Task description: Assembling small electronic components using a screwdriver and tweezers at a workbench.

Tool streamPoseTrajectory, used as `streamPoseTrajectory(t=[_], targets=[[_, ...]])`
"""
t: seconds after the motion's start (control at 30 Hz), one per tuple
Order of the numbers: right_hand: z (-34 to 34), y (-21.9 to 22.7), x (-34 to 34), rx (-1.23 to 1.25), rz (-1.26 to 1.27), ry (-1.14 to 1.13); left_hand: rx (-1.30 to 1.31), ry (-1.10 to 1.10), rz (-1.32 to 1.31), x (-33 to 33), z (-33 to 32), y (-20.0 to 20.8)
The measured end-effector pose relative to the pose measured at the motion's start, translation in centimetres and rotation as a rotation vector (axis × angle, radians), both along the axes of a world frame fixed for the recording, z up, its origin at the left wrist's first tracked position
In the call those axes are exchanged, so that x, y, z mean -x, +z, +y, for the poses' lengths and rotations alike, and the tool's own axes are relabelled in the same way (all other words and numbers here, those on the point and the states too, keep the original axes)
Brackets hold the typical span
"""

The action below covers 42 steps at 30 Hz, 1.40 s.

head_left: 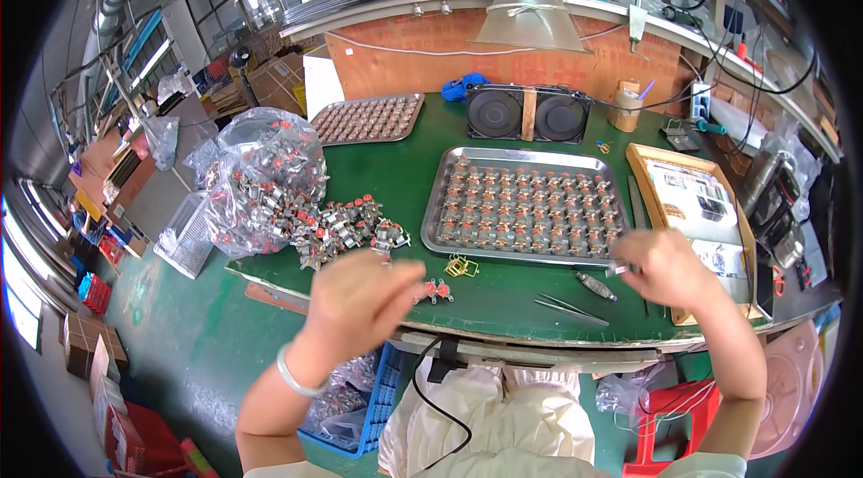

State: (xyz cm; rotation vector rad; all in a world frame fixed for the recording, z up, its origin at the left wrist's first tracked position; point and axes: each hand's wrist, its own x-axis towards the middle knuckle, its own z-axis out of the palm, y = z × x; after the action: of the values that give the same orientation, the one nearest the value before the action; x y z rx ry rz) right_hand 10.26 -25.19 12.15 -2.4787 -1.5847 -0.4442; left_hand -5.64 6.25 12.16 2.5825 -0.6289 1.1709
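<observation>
My left hand [360, 298] is over the front edge of the bench, slightly blurred, fingers curled together; what they hold, if anything, is hidden. Close to its fingertips lie a few small metal parts with red tops [438, 291]. Behind it spreads a loose heap of the same parts [346, 228]. My right hand [663, 268] is pinched at the near right corner of a metal tray [530, 253], with a small shiny part [618, 270] at its fingertips. Rows of red-topped parts [530, 208] stand in the tray. Yellow wire frames [461, 267] lie between the hands.
Tweezers [572, 309] and a grey ribbed tool [596, 287] lie near my right hand. A clear bag of parts [265, 177] bulges at the left. Behind are a second filled tray [369, 119] and twin fans [528, 114]. A framed board [697, 208] lies right; a blue crate [382, 406] sits below.
</observation>
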Motion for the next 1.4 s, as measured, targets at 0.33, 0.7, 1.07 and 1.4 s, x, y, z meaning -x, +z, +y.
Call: streamPoseTrajectory(t=[0.33,0.7,1.07,1.4], targets=[[-4.8,-5.8,3.6,-0.317,1.034,-0.389,-0.225,0.249,-0.301,-17.5,9.2,13.9],[-5.3,-9.3,3.2,-0.718,1.773,-0.398,-0.153,0.506,-0.285,-34.6,15.6,19.4],[-5.3,-9.8,2.4,-0.825,1.912,-0.482,-0.465,0.659,-0.077,-41.6,17.6,20.6],[-5.4,-9.8,2.1,-0.812,1.925,-0.535,-0.625,0.651,-0.04,-41.3,17.5,21.5]])
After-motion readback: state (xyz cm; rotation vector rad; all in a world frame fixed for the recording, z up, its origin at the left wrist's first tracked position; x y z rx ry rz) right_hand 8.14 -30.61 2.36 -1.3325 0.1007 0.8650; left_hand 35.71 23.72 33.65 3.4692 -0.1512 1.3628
